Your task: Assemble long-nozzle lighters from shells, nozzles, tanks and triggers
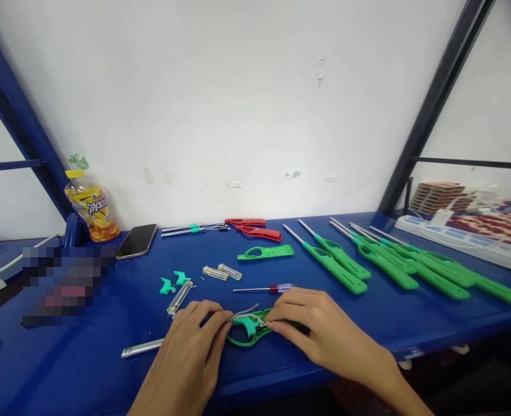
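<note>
An opened green lighter casing (247,342) lies near the table's front edge between my hands. A teal trigger (249,326) and thin pale wires (246,314) sit in it. My left hand (194,346) grips its front end, thumb and fingertips pressed on the casing and wires. From under that hand a metal tube (141,348) sticks out to the left. My right hand (313,323) pinches at the handle part beside the trigger, where a wire ends; its fingertips partly hide the inside. Just beyond lies a screwdriver (261,288) with a clear and red handle.
Loose teal triggers (167,286), clear fuel tanks (215,273), a green half-shell (266,252), red shells (255,229) and metal tubes (194,229) lie farther back. Several green long lighters (337,268) rest at right, near a power strip (463,240). A phone (137,241) and bottle (91,208) stand left.
</note>
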Motion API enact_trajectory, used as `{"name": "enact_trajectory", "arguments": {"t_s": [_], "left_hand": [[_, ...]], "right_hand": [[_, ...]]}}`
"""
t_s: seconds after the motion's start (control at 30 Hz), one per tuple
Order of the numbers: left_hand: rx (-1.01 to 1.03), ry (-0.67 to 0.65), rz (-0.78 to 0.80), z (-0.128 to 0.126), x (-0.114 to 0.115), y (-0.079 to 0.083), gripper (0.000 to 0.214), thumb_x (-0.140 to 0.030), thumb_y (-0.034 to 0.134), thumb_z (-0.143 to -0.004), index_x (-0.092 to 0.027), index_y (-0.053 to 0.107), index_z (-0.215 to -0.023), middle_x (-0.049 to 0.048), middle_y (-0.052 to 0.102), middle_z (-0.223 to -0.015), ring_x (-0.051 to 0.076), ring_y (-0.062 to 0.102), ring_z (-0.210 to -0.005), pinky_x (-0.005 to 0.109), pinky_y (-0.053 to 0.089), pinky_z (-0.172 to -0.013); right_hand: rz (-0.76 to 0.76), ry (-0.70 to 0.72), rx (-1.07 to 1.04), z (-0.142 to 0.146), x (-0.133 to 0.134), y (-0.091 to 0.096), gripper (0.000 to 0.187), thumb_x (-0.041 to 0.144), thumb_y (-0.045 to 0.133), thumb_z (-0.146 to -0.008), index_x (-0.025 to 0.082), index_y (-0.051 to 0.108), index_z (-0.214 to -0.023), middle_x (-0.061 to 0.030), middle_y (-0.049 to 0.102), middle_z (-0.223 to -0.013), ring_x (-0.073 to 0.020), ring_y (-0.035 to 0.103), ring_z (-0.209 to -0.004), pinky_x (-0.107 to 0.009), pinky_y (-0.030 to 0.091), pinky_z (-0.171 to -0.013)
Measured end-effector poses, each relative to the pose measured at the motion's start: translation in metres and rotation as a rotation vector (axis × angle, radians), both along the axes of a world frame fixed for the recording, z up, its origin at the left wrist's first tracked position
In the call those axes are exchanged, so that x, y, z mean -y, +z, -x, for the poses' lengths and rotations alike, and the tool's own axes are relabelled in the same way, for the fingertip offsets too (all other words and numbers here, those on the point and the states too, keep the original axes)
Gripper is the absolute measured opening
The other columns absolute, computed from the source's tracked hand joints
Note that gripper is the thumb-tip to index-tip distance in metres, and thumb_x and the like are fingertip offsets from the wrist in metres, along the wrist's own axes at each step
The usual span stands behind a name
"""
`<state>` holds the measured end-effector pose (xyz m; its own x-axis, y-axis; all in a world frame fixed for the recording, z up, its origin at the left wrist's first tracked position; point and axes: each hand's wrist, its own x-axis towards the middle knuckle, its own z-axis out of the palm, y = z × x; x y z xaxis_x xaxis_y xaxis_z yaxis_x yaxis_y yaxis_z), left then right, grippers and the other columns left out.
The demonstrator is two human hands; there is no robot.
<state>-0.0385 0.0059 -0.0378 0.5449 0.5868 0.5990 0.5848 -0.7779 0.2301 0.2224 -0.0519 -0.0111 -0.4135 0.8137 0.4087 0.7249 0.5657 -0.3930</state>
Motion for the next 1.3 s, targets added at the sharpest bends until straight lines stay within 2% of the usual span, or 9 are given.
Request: {"name": "enact_trajectory", "arguments": {"t_s": [0.07,0.17,0.3,0.53,0.73,0.97,1.1,1.2,1.3], "left_hand": [[-0.002,0.008,0.009,0.000,0.000,0.000,0.026,-0.021,0.047,-0.108,-0.027,0.072,-0.109,0.0034,0.074,-0.103,0.026,0.071,-0.091,0.047,0.062,-0.083],[-0.009,0.005,0.037,0.000,0.000,0.000,0.026,-0.018,0.046,-0.107,-0.027,0.070,-0.109,0.0028,0.074,-0.104,0.026,0.071,-0.092,0.050,0.061,-0.085],[-0.009,-0.003,0.067,-0.002,0.001,0.002,0.027,-0.016,0.046,-0.106,-0.027,0.070,-0.106,0.0027,0.073,-0.101,0.027,0.071,-0.090,0.051,0.061,-0.083],[-0.009,0.005,0.098,-0.003,0.002,0.001,0.026,-0.017,0.045,-0.106,-0.027,0.069,-0.105,0.0030,0.073,-0.101,0.027,0.072,-0.091,0.051,0.061,-0.086],[-0.030,0.008,0.106,-0.001,0.001,0.000,0.024,-0.018,0.045,-0.107,-0.027,0.068,-0.107,0.0024,0.072,-0.102,0.026,0.071,-0.092,0.050,0.061,-0.085],[0.007,0.026,-0.001,-0.003,0.004,-0.001,0.025,-0.020,0.046,-0.108,-0.028,0.067,-0.121,0.0038,0.076,-0.107,0.027,0.073,-0.096,0.048,0.060,-0.087],[-0.039,0.084,-0.011,-0.007,0.000,0.012,0.029,-0.023,0.042,-0.108,-0.025,0.071,-0.116,0.0065,0.077,-0.108,0.027,0.071,-0.102,0.046,0.057,-0.093],[-0.108,0.182,0.005,-0.005,-0.017,0.035,0.036,-0.019,0.039,-0.105,-0.023,0.074,-0.114,0.0094,0.078,-0.110,0.031,0.070,-0.105,0.049,0.054,-0.095],[-0.159,0.274,0.054,0.008,-0.040,0.058,0.036,-0.021,0.041,-0.102,-0.021,0.077,-0.107,0.0114,0.078,-0.093,0.035,0.069,-0.092,0.049,0.053,-0.084]], "right_hand": [[0.010,-0.003,-0.002,0.000,0.000,-0.001,0.023,0.034,0.056,-0.112,0.027,0.078,-0.113,0.0015,0.081,-0.110,-0.0181,0.072,-0.101,-0.031,0.049,-0.099],[0.050,-0.034,0.006,0.001,0.002,-0.001,0.024,0.040,0.058,-0.111,0.031,0.073,-0.127,0.0019,0.079,-0.121,-0.0207,0.069,-0.118,-0.034,0.045,-0.110],[0.125,-0.055,0.086,0.002,0.004,0.003,0.044,0.050,0.064,-0.106,0.037,0.062,-0.148,-0.0018,0.072,-0.124,-0.0243,0.065,-0.126,-0.038,0.045,-0.112],[0.169,-0.049,0.084,0.004,0.006,0.008,0.041,0.051,0.067,-0.104,0.041,0.065,-0.143,-0.0002,0.067,-0.119,-0.0203,0.066,-0.117,-0.034,0.046,-0.109],[0.151,-0.056,0.077,0.005,0.004,0.008,0.041,0.048,0.068,-0.104,0.039,0.064,-0.143,0.0003,0.068,-0.118,-0.0200,0.067,-0.116,-0.032,0.048,-0.106],[0.097,-0.054,0.052,0.001,0.005,0.001,0.037,0.049,0.060,-0.108,0.037,0.062,-0.143,-0.0007,0.073,-0.131,-0.0251,0.061,-0.135,-0.039,0.039,-0.119],[-0.033,-0.056,0.023,0.004,0.000,0.007,0.021,0.038,0.055,-0.112,0.030,0.070,-0.125,-0.0006,0.077,-0.115,-0.0218,0.069,-0.112,-0.039,0.044,-0.104],[-0.156,-0.040,0.135,0.010,-0.012,0.026,0.022,0.032,0.053,-0.112,0.024,0.072,-0.120,-0.0033,0.075,-0.104,-0.0211,0.069,-0.097,-0.039,0.046,-0.093],[-0.198,-0.001,0.316,0.016,-0.035,0.050,0.022,0.027,0.053,-0.112,0.022,0.073,-0.121,-0.0063,0.076,-0.106,-0.0231,0.069,-0.100,-0.040,0.046,-0.094]]}}
